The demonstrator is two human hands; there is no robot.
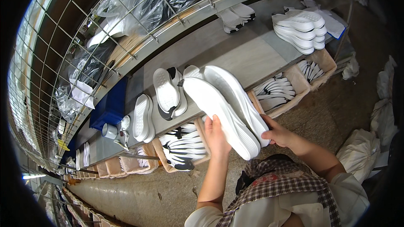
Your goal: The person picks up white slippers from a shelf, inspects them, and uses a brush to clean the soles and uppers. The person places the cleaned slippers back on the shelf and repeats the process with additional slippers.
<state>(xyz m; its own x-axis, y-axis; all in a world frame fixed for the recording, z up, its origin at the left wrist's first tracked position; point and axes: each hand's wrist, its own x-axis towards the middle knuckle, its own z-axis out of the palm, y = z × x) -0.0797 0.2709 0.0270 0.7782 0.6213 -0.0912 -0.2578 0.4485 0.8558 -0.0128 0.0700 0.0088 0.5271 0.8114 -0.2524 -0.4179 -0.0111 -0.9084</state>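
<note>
I hold a pair of white shoe soles side by side over the bench's front edge, tilted, with their far ends pointing up and left. My left hand is closed on the left sole, whose smooth white face is turned up and whose far tip is black. My right hand grips the near end of the right sole, which shows its hollowed side. Just beyond them on the bench lie white soles with black ends. Another stacked pair of white soles lies farther left.
The grey bench curves across, with a stack of white soles at far right. Padded bins of black-and-white soles hang along its front edge. Left are a blue crate and white cup. A wire-mesh shelf overhangs the back.
</note>
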